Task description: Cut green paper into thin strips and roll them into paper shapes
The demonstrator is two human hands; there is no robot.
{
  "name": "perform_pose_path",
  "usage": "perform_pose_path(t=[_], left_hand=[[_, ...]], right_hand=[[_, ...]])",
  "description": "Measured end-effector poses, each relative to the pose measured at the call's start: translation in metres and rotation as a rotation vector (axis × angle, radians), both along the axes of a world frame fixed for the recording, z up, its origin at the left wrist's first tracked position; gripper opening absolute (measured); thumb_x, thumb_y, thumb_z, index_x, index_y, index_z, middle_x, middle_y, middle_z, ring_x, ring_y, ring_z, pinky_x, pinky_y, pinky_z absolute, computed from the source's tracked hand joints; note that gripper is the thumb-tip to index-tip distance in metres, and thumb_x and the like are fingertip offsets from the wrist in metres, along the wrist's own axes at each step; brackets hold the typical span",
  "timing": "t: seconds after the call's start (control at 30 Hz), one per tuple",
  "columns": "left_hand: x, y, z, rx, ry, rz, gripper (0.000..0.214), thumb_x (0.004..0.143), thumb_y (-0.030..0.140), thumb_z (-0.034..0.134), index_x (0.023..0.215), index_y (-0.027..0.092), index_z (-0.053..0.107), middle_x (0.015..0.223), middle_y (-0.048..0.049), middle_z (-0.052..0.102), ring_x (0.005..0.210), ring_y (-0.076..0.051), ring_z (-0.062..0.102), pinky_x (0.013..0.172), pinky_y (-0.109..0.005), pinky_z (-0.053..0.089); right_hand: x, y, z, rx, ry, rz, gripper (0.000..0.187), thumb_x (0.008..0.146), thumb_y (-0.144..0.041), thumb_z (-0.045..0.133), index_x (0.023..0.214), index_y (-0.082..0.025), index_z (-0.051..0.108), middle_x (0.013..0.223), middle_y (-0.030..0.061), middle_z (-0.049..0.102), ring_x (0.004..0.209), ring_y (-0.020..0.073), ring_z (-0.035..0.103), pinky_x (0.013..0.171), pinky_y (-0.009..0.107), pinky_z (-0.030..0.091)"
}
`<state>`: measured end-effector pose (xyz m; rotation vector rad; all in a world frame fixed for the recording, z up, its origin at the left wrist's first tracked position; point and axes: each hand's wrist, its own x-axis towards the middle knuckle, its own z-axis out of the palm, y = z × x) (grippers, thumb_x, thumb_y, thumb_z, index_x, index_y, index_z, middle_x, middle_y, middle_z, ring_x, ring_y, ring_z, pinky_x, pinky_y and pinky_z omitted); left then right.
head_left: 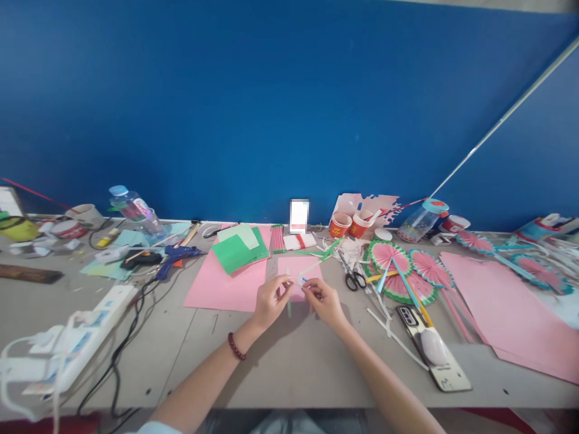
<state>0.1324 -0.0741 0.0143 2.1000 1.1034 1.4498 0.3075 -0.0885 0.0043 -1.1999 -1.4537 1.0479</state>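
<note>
My left hand [272, 297] is pinched closed, thumb against fingers, over a narrow pale green strip [289, 310] that shows above and below the fingertips. Close to its right, my right hand [324, 302] is also pinched closed, with a small blue tip [304, 279] showing at its fingers. Something small and whitish lies between the two sets of fingertips, too small to name. Beneath the hands is a small pink sheet [284, 264]. Just beyond my right hand, a light green strip [332, 249] slants up to the right.
Green sheets [229, 253] lie on a pink sheet [203, 295] at left. Black-handled scissors [355, 281], pleated paper fans [388, 258] and a phone [446, 367] are at right. A blue glue gun [177, 258], power strip [97, 328] and cables occupy the left. A blue panel [253, 108] stands behind.
</note>
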Motion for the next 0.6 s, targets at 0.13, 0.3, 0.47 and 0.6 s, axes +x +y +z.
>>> perform_pose_path(t=[0.13, 0.3, 0.47, 0.6], left_hand=[[-0.006, 0.007, -0.002, -0.010, 0.009, 0.048, 0.019, 0.090, 0.023, 0.050, 0.107, 0.020, 0.057, 0.089, -0.0026, 0.065, 0.067, -0.009, 0.059, 0.055, -0.020, 0.047], [-0.012, 0.028, -0.011, -0.046, 0.200, 0.149, 0.015, 0.090, 0.023, 0.048, 0.096, 0.021, 0.062, 0.099, -0.0046, 0.063, 0.095, -0.017, 0.059, 0.081, -0.030, 0.049], [-0.015, 0.047, -0.022, -0.116, 0.444, 0.102, 0.017, 0.087, 0.019, 0.052, 0.099, 0.021, 0.064, 0.100, -0.0057, 0.061, 0.097, -0.020, 0.057, 0.086, -0.035, 0.047], [-0.014, 0.054, -0.022, -0.142, 0.541, 0.100, 0.015, 0.085, 0.021, 0.056, 0.096, 0.022, 0.066, 0.096, -0.0056, 0.059, 0.092, -0.021, 0.056, 0.084, -0.035, 0.046]], right_hand=[[0.001, 0.001, -0.004, -0.018, 0.061, -0.020, 0.023, 0.082, -0.044, 0.059, 0.084, -0.021, 0.058, 0.053, -0.0063, 0.054, 0.033, 0.0070, 0.046, 0.034, 0.018, 0.035], [0.005, 0.003, 0.004, -0.079, 0.190, -0.062, 0.030, 0.077, -0.050, 0.062, 0.080, -0.020, 0.055, 0.051, -0.0070, 0.053, 0.030, 0.0061, 0.042, 0.030, 0.018, 0.032], [0.010, 0.005, 0.013, -0.191, 0.365, -0.062, 0.035, 0.075, -0.051, 0.065, 0.080, -0.020, 0.051, 0.043, -0.0081, 0.052, 0.030, 0.0064, 0.039, 0.030, 0.016, 0.029], [0.012, 0.006, 0.014, -0.274, 0.491, -0.007, 0.035, 0.074, -0.049, 0.066, 0.078, -0.021, 0.048, 0.039, -0.0097, 0.047, 0.029, 0.0049, 0.033, 0.029, 0.014, 0.023]])
